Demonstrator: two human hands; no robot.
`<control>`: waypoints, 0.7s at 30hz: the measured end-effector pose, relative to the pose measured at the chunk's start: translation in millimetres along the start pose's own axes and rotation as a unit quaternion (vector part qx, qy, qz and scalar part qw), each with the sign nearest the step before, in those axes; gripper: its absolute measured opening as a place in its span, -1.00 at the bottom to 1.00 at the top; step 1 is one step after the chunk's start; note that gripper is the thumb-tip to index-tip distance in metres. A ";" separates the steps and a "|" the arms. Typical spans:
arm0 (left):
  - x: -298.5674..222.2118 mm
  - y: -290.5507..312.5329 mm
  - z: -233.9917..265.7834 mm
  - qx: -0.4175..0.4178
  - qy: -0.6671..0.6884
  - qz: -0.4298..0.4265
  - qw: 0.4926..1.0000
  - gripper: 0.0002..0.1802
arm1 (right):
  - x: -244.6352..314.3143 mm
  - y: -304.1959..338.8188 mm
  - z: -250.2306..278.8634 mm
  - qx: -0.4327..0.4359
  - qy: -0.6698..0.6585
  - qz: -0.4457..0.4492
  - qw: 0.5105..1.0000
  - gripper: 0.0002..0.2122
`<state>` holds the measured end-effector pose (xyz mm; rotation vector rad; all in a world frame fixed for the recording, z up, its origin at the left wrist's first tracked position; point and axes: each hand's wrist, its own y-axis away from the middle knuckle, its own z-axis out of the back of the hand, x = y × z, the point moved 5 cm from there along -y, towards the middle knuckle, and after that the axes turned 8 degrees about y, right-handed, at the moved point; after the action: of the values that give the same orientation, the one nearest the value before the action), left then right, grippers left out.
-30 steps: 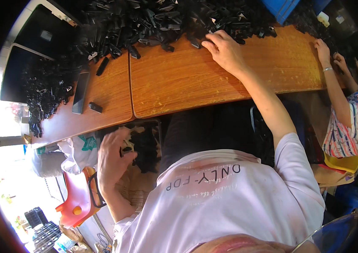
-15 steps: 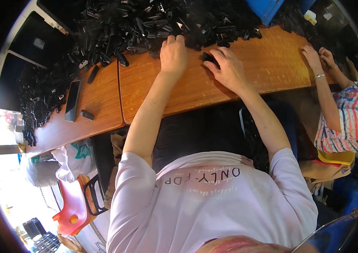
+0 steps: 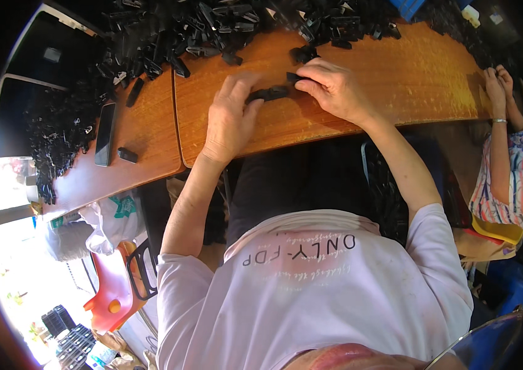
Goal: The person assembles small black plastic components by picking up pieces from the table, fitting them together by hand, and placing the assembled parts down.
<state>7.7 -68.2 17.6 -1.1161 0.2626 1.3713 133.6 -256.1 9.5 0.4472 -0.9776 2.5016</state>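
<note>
Over the wooden table, my left hand (image 3: 230, 114) grips one end of a long, dark plastic part (image 3: 271, 94) between thumb and fingers. Facing it, my right hand (image 3: 338, 89) pinches a smaller black plastic piece (image 3: 292, 77), mostly covered by the fingertips. The two pieces are close together, though I cannot tell whether they touch. Just beyond the right fingertips lies another black part (image 3: 304, 53). A large heap of black plastic parts (image 3: 230, 24) spreads along the far side of the table.
A phone (image 3: 105, 134) and a small black object (image 3: 127, 155) lie on the left of the tabletop (image 3: 212, 68). A blue crate (image 3: 406, 7) stands at the far right. Beside me on the right, a co-worker's hands (image 3: 498, 83) are at the table edge.
My left hand has drawn back from the heap, nearer and leftward, with a dark part in it. The right hand has stayed near its place. The co-worker's hands have come together.
</note>
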 end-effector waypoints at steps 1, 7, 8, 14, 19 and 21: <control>4.6 0.0 -0.2 0.001 0.003 0.003 1.000 -0.63 | 3.8 -1.3 -2.7 0.012 0.008 0.014 1.000 -0.82; 15.2 1.1 0.1 0.057 0.021 0.049 0.997 -0.59 | 4.0 -3.9 -9.1 0.079 -0.016 0.057 0.995 -0.83; 16.1 1.7 -0.2 0.062 0.018 0.065 0.996 -0.59 | 6.6 -3.3 -6.6 0.082 -0.014 0.067 0.994 -0.84; 14.4 -2.7 -2.6 0.079 0.056 0.083 0.992 -0.57 | 18.0 -2.2 -3.8 0.077 -0.007 0.085 0.993 -0.85; 20.9 -5.8 -4.2 0.062 0.087 0.038 0.994 -0.50 | 38.1 -16.9 -40.4 0.061 0.041 0.166 0.983 -0.82; 18.8 -1.6 -5.0 0.069 0.040 0.026 0.997 -0.43 | 38.2 -18.0 -42.6 0.038 0.012 0.133 0.990 -0.82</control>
<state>16.1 -59.6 2.2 -1.0568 0.4400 1.3356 103.4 -204.4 6.4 0.3254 -0.9920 2.7827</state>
